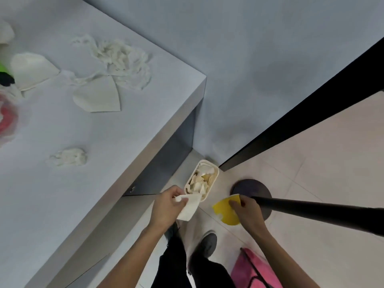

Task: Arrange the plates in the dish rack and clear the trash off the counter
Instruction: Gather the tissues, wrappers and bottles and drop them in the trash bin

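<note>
Looking down from head height at the corner of a pale grey bench (104, 142), which fills the left half of the frame, with tiled floor at the lower right. On the floor just past the bench corner, near the lower middle, stands a small cream waste bin (216, 176) filled with white and pale yellow paper scraps. The person's left hand (167, 205) reaches in from the bottom, its grip closed on a crumpled white paper napkin (190, 207), pinched between thumb and fingers directly at the bin's near rim. The right hand (248, 213), just right of it, has its grip closed on a yellow wedge-shaped scrap (225, 215), held above the floor beside the bin. Trash lies on the bench: a large heap of shredded white tissue (120, 59) at the upper left, two white wedge-shaped pieces (33, 69) (99, 96) beside it, and a small tissue wad (69, 156) nearer the middle left. A blurred red and clear item (7, 119) sits at the left edge. A black pole (311, 210) crosses the lower right above a dark round base (251, 187). A pink bag (249, 269) and a grey shoe (206, 244) show at the bottom.
</note>
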{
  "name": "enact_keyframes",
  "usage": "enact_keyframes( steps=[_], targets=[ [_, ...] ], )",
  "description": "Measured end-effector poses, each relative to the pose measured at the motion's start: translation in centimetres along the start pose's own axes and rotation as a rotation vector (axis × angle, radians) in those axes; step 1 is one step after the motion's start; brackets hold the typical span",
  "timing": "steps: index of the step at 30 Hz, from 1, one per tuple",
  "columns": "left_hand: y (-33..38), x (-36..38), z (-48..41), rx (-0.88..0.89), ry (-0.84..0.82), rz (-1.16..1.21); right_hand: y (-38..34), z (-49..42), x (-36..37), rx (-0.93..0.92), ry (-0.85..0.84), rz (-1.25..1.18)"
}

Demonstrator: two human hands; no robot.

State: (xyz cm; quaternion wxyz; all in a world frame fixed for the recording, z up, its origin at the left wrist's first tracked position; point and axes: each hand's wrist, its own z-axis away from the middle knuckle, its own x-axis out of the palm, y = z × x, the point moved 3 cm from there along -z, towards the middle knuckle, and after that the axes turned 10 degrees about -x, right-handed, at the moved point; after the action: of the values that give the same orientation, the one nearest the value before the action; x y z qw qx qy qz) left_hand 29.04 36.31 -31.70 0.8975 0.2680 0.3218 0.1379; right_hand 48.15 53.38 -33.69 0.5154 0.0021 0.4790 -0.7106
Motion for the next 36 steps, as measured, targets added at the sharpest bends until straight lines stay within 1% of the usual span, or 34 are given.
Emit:
enact_keyframes(
  steps=[4,7,10,14,18,21,24,27,29,32,34,36],
  targets=[
    [-4.0,3.9,-4.1,-0.104,-0.023,-0.097,4.4,-3.6,1.8,0.089,0.026,-0.095],
    [-6.4,6.1,-7.8,-0.132,0.025,-0.14,7.3,-7.1,3.6,0.102,0.028,-0.097],
    [-8.0,8.4,-11.3,-0.112,0.072,-0.233,10.5,-10.2,5.6,0.128,0.016,-0.112],
    [-9.5,11.6,-15.9,-0.048,0.094,-0.312,14.9,-12.3,8.3,0.184,0.028,-0.107],
    [-11.5,15.5,-21.9,-0.029,0.066,-0.336,19.1,-15.9,11.0,0.205,0.027,-0.095],
    [-12.7,18.2,-26.4,0.012,0.056,-0.372,21.1,-19.4,13.0,0.186,0.045,-0.069],
    [-13.6,20.6,-30.1,0.076,0.08,-0.422,22.1,-22.9,14.8,0.142,0.039,-0.035],
    [-14.9,22.0,-32.7,0.079,0.115,-0.466,22.4,-26.3,16.5,0.09,0.03,0.025],
    [-16.1,22.8,-33.6,0.078,0.096,-0.459,22.7,-28.3,17.5,0.08,0.024,0.052],
    [-17.5,23.9,-33.3,0.164,0.002,-0.493,23.1,-30.0,19.2,0.091,-0.038,0.072],
    [-18.1,24.6,-32.8,0.247,-0.067,-0.585,23.1,-30.3,20.3,0.055,-0.102,0.142],
    [-18.6,25.2,-32.9,0.329,-0.112,-0.702,23.0,-30.2,21.2,-0.02,-0.156,0.26]
  ],
)
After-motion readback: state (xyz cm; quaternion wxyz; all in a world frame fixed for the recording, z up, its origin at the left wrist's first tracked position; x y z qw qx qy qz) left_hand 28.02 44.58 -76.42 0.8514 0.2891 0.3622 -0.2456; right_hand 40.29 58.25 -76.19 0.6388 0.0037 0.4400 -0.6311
